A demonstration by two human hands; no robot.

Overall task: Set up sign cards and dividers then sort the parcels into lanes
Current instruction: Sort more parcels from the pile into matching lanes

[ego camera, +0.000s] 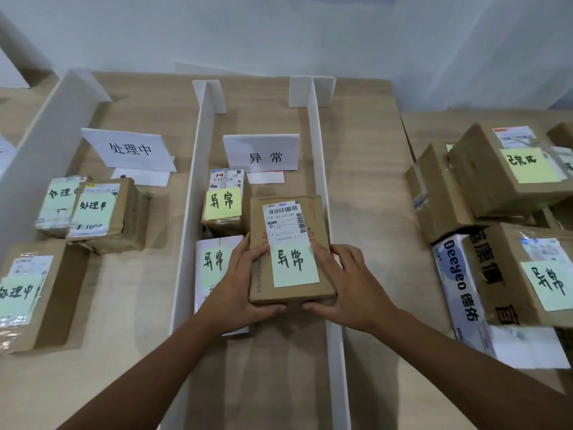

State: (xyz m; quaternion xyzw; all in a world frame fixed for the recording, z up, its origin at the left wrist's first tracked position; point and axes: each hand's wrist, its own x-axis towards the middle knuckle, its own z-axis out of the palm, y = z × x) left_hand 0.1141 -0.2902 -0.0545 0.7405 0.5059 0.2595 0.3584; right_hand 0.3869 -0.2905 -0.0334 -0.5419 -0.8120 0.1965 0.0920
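In the middle lane, my left hand (245, 283) and right hand (344, 280) grip the brown parcel (288, 231) from either side, fingers curled over its top and thumbs at its near end. Its green note (294, 263) reads 异常. Just left lie a small taped parcel (223, 203) and a white parcel (210, 268), marked alike. Beyond them stands the 异常 sign card (262, 153). The left divider (189, 212) and right divider (325, 181) flank the lane, and a pile of boxes (502, 181) sits well to the right.

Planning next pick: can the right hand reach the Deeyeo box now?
Not yet, likely: right hand grips the parcel. Once freed, only the divider lies between; Deeyeo box side is bare.
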